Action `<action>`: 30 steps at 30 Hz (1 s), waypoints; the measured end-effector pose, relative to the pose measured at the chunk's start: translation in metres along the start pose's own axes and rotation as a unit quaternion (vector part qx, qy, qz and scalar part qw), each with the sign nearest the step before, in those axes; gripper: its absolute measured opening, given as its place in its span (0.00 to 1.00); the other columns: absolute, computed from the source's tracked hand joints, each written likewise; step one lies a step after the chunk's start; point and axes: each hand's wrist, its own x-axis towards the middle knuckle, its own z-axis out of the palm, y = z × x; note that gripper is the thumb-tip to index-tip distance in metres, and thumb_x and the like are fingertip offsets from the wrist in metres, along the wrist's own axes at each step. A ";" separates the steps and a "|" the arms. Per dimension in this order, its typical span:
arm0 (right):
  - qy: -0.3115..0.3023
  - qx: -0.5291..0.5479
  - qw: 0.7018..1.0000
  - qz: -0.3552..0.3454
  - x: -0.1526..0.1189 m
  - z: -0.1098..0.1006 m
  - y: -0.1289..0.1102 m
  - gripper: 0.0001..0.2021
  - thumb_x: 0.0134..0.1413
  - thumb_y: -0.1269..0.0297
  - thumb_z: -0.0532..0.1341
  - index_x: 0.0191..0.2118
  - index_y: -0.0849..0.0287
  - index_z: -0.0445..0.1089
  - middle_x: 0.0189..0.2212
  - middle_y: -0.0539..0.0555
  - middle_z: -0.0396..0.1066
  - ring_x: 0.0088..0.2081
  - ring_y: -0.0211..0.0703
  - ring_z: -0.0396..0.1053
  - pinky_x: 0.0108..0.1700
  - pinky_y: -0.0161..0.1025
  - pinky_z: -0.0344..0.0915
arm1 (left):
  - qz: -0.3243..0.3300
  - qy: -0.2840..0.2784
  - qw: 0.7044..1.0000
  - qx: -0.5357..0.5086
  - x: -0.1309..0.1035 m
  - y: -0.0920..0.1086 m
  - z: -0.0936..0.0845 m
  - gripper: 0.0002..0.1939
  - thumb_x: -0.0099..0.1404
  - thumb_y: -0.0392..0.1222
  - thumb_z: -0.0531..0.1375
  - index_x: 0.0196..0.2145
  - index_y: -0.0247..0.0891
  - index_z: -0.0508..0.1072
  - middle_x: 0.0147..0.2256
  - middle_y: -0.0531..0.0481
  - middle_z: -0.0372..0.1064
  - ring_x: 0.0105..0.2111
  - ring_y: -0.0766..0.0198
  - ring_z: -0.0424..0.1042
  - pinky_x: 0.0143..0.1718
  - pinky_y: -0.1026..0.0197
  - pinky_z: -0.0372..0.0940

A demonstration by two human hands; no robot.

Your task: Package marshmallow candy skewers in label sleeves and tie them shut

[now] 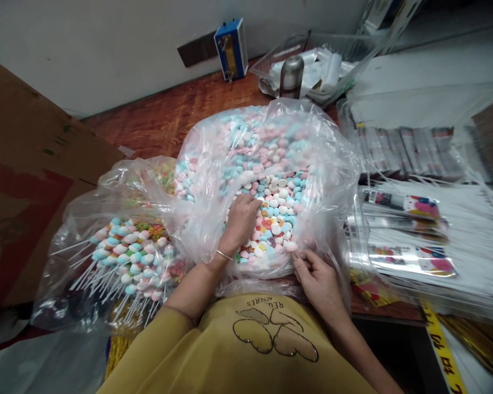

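A large, clear plastic bag full of smooth, rounded pink, white and pale-blue sweets lies open on the reddish-brown wooden desk. The left hand reaches into the bag's mouth, its grip curled down against the sweets; whether it has hold of one cannot be told. The right hand is at the bag's near edge, its grip almost closed, thumb and forefinger tips close together beside a pink sweet; what they have hold of, if anything, cannot be made out. Just left of the bag, white-stemmed skewers of colourful sweets lie in crumpled clear film. Right of the bag are thin white sticks and shiny, colour-printed clear wrappers. Behind it stands a steel-topped cylindrical flask.
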 end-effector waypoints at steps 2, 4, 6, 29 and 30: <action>-0.002 -0.001 1.000 0.004 0.001 -0.002 -0.001 0.17 0.63 0.48 0.58 0.30 0.56 0.70 0.22 0.49 0.68 0.22 0.39 0.61 0.25 0.36 0.59 | 0.006 -0.002 1.000 0.001 0.006 -0.001 0.006 0.12 0.70 0.32 0.56 0.44 0.39 0.79 0.41 0.44 0.73 0.44 0.52 0.68 0.47 0.52 0.64; -0.007 -0.011 1.000 0.009 0.002 -0.003 -0.002 0.16 0.63 0.50 0.57 0.30 0.55 0.70 0.23 0.49 0.69 0.24 0.41 0.62 0.27 0.36 0.61 | 0.012 -0.009 1.000 -0.005 0.013 -0.001 0.011 0.13 0.69 0.30 0.57 0.44 0.39 0.79 0.41 0.42 0.73 0.43 0.52 0.67 0.46 0.52 0.63; -0.011 -0.022 1.000 0.009 0.003 -0.004 -0.004 0.15 0.63 0.51 0.58 0.30 0.54 0.71 0.24 0.50 0.71 0.25 0.42 0.64 0.29 0.37 0.63 | 0.015 -0.024 0.999 -0.018 0.019 -0.002 0.015 0.12 0.68 0.29 0.57 0.40 0.37 0.79 0.40 0.41 0.73 0.41 0.52 0.67 0.45 0.51 0.63; -0.028 -0.102 0.993 -0.045 0.016 -0.007 -0.025 0.14 0.64 0.55 0.55 0.30 0.54 0.69 0.25 0.49 0.73 0.27 0.43 0.69 0.31 0.37 0.61 | -0.219 -0.092 0.747 -0.621 -0.018 0.040 -0.012 0.14 0.59 0.46 0.70 0.38 0.36 0.77 0.32 0.48 0.78 0.32 0.63 0.79 0.35 0.62 0.74; -0.026 -0.108 0.993 -0.045 0.015 -0.007 -0.024 0.14 0.64 0.55 0.55 0.29 0.54 0.68 0.24 0.49 0.73 0.27 0.42 0.69 0.31 0.37 0.61 | -0.221 -0.090 0.746 -0.622 -0.019 0.040 -0.012 0.14 0.58 0.46 0.70 0.38 0.36 0.77 0.32 0.48 0.78 0.32 0.63 0.79 0.35 0.62 0.74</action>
